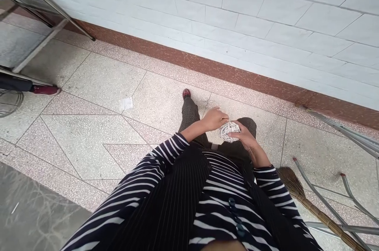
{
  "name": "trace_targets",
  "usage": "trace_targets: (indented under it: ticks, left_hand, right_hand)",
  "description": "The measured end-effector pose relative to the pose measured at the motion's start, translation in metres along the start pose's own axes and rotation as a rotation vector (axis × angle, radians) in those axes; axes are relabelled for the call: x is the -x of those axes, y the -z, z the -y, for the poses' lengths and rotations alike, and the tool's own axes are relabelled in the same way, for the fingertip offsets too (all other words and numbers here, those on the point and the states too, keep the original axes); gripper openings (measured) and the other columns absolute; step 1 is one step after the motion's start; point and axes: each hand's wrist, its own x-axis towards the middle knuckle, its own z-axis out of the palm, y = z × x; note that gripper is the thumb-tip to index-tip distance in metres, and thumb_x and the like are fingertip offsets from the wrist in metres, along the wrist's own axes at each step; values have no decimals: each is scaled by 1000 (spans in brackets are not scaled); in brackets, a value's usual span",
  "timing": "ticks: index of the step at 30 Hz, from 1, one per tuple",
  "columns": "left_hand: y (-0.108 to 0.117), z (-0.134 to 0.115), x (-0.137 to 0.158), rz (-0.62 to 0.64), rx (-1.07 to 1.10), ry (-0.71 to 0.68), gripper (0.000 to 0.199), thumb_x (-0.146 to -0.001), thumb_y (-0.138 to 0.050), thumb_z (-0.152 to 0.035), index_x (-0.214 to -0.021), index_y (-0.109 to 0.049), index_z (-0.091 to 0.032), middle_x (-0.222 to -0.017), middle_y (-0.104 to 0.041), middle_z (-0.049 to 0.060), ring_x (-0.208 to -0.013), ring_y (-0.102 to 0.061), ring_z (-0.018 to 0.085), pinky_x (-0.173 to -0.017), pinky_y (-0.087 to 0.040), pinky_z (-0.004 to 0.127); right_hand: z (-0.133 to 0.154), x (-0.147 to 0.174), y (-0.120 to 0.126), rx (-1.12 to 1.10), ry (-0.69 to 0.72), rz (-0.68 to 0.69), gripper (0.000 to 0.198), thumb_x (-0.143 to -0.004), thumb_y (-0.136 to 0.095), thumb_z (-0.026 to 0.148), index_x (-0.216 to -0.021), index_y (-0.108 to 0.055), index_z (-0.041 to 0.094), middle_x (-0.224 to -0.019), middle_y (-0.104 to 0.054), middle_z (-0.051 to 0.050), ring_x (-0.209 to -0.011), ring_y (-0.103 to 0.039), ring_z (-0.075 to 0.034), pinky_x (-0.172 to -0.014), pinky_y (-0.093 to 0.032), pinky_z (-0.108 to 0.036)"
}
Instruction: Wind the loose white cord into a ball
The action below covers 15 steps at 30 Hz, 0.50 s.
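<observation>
A small white ball of woven or wound strands (228,131) sits between my hands, above my lap. My right hand (247,138) is wrapped round its right side, with the thumb lying across the front. At the ball's upper left edge, the fingers of my left hand (213,119) are pinched together, touching or very near the strands. Whatever is between those fingertips is too small to make out.
A broom (314,207) and a metal tube frame (325,203) lie to my right. A white paper scrap (126,103) is on the floor. Another person's red shoe (46,90) shows at left, below a metal-legged table (44,41). A tiled wall (207,14) stands ahead.
</observation>
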Motion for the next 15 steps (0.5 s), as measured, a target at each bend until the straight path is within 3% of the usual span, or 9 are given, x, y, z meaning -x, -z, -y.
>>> trace_targets:
  ticks: [4, 7, 15]
  left_hand:
    - [0, 17, -1, -49, -10, -53, 23, -101, -52, -28, -98, -74, -22, -101, -76, 4, -103, -69, 19, -123, -21, 47]
    - [-5, 31, -5, -72, -6, -22, 24, -102, -51, -28, -98, -73, -20, -103, -76, 5, -106, -68, 20, -123, -22, 48]
    - [-26, 63, -13, -111, 278, 162, 27, -100, -52, -32, -106, -75, -19, -112, -77, 7, -108, -70, 23, -99, -49, 33]
  right_hand:
    - [3, 7, 7, -74, 3, 74, 61, -51, -91, 25, -108, -69, 23, -91, -72, 0, -87, -65, -21, -76, -52, -31]
    - [6, 15, 11, -130, 27, 81, 67, -48, -92, 22, -111, -69, 25, -94, -72, 1, -90, -64, -21, -83, -51, -31]
    - [23, 43, 7, -129, 195, 94, 77, -48, -96, 30, -119, -66, 30, -107, -70, -1, -97, -65, -24, -90, -51, -35]
